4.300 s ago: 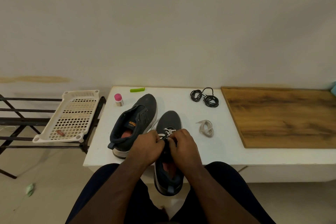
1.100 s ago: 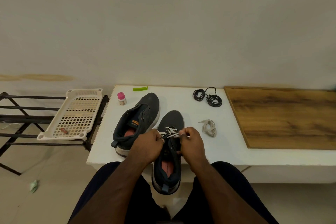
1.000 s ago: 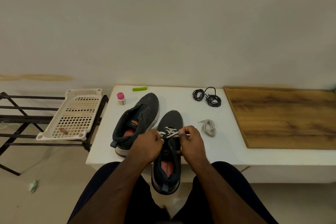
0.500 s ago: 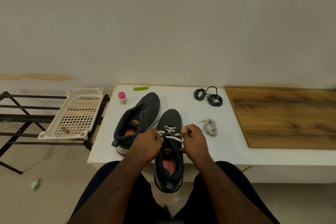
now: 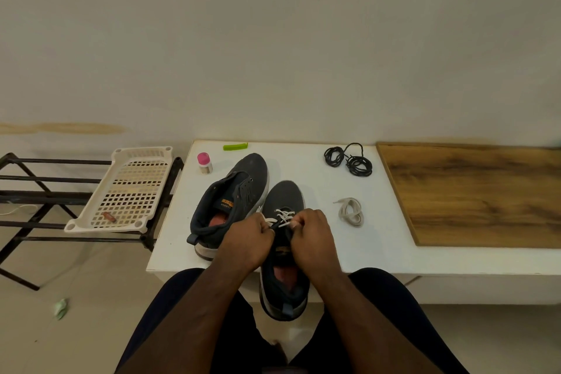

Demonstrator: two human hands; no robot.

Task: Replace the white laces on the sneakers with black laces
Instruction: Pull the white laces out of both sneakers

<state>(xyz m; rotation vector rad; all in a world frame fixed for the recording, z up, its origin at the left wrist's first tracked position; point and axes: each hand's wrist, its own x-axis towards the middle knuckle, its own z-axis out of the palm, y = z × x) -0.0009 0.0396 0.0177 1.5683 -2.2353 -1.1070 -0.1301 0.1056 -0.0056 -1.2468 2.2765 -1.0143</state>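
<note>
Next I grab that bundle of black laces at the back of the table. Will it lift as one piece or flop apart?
The black laces lie in two loose coils joined by a strand, with nothing visibly tying them, so they will probably sag and partly unwind if pinched at one point. They look thin and light, likely sliding easily on the smooth white table. Scooping both coils together seems safer.

Two dark grey sneakers with pinkish-red insoles and pale soles sit on a white table. One shoe carries white laces (criss-crossed); a loose off-white lace lies beside coiled black laces. Nearby: a brown wood-grain board, a lime-green clip, a pink-capped bottle, a cream grid-patterned tray.
</note>
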